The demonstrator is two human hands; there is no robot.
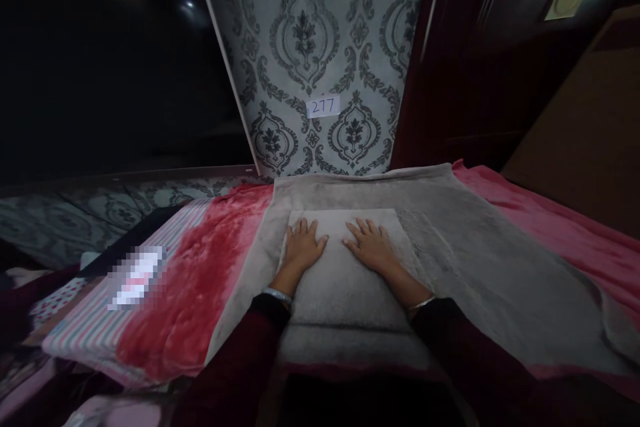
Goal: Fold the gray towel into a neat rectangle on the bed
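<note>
Across the middle of the frame, a pale cloth [345, 293] lies mostly flat on the grey blanket [500, 267], a dark crease left across its lower part. Left hand [303, 247] and right hand [370, 245] rest palm-down toward its upper corners, arms extended, fingers spread, gripping nothing.

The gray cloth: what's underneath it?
Red-and-pink fabric shows past the left edge of the gray cloth, and pink fabric past its right edge. Whatever lies under its middle is covered.
</note>
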